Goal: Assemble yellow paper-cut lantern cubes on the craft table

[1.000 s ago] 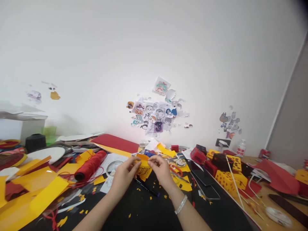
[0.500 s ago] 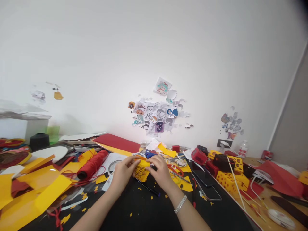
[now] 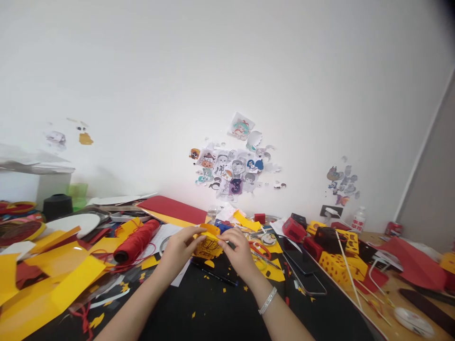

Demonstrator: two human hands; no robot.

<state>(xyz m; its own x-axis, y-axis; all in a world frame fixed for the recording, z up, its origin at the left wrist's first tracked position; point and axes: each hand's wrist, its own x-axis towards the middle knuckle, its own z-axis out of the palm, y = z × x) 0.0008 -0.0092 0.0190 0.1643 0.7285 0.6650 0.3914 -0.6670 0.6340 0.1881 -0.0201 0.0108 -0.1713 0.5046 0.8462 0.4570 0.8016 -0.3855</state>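
Between my hands is a folded piece of yellow paper [image 3: 207, 247] with a dark line pattern on its front. My left hand [image 3: 183, 245] pinches its left edge with thumb and fingers. On the right edge, my right hand [image 3: 235, 247] grips the same paper, thumb in front. A flap of the paper stands up at the back, above the patterned face. Just below the paper, a dark pen [image 3: 215, 275] lies on the black work surface [image 3: 199, 312]. Small yellow paper scraps [image 3: 224, 290] are scattered around it.
A spool of red thread [image 3: 137, 241] and yellow paper sheets [image 3: 60, 279] lie at left. To the right are a phone [image 3: 300, 258], yellow and red boxes [image 3: 343, 265], thin sticks [image 3: 348, 270] and a white mouse [image 3: 414, 322]. Red card [image 3: 174, 210] lies at the back.
The yellow paper has tilted, so its patterned face looks shorter and its back flap shows more. My left hand has shifted slightly, and the pen beneath is more exposed.
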